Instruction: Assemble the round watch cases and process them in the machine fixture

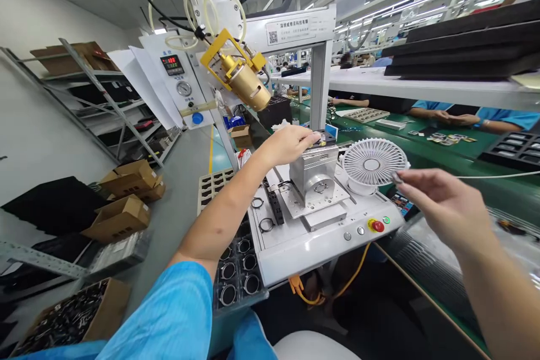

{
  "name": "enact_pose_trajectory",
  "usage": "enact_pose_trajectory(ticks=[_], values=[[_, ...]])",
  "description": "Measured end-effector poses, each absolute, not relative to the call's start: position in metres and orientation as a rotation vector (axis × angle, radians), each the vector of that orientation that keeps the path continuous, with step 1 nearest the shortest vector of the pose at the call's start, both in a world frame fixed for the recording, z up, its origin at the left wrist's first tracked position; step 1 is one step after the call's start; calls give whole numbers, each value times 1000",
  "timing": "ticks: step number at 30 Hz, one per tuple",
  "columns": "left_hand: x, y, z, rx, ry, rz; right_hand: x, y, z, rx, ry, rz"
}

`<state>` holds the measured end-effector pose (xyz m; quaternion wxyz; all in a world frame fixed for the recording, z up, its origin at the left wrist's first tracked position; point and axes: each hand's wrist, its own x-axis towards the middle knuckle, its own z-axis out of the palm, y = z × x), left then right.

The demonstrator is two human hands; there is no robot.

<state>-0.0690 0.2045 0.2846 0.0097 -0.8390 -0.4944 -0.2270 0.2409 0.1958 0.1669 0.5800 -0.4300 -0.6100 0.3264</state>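
My left hand (290,143) reaches over the top of a metal fixture block (317,173) on the white dispensing machine (320,236), fingertips on a small dark part at the block's top. My right hand (439,202) hovers to the right, just in front of a small white desk fan (371,164), with the fingers loosely apart and nothing visibly in them. A brass dispensing head (247,81) in a yellow bracket hangs above and left of the fixture. Two loose black rings (265,225) lie on the machine's deck.
A black tray of ring parts (236,275) sits left of the machine. A red stop button (377,226) is on its front panel. Cardboard boxes (120,216) lie on the floor at left, metal racks behind. Other people's arms (447,118) rest on the green conveyor bench at right.
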Motion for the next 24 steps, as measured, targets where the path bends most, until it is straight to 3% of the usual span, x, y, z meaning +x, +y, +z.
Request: enact_pose_trajectory(ticks=[5,12,18,24], values=[[-91,216,264,-2730,-1392,-815,269,176,108,-1376,-1265,1054],[-91,224,258,-2707,-1305,-759,279,175,50,-1424,-1368,1268],[-100,222,259,-2797,-1294,-798,275,193,6,-1693,-1835,966],[-101,160,212,-2585,-1088,-1434,262,188,-12,-1774,-2065,733]])
